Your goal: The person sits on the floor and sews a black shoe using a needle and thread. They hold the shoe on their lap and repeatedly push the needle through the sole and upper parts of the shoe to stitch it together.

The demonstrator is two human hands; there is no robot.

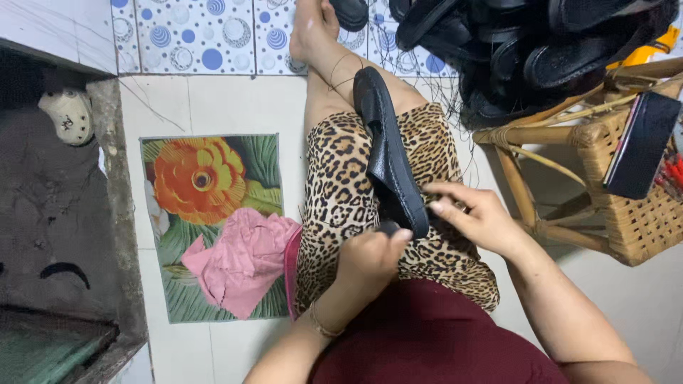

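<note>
A black leather shoe [388, 160] lies lengthwise along the person's thigh, on leopard-print trousers [341, 192], its toe pointing toward the bare foot [313, 28] and its heel end near the lap. The left hand [370, 256] has its grip closed around that heel end, thumb pressed against the rim. The right hand [480, 217] rests just beside the shoe on its other side, fingers curled and touching its edge near the heel; whether it has actually taken hold of anything cannot be told, as the fingertips are partly hidden.

On the tiled floor [213, 99] to the left lies a flower-printed mat [203, 178] with a crumpled pink cloth [242, 259] on it. To the right stands a wicker stool [626, 192] bearing a dark flat case [640, 146]. A heap of black sandals [526, 50] lies beyond it, near the foot.
</note>
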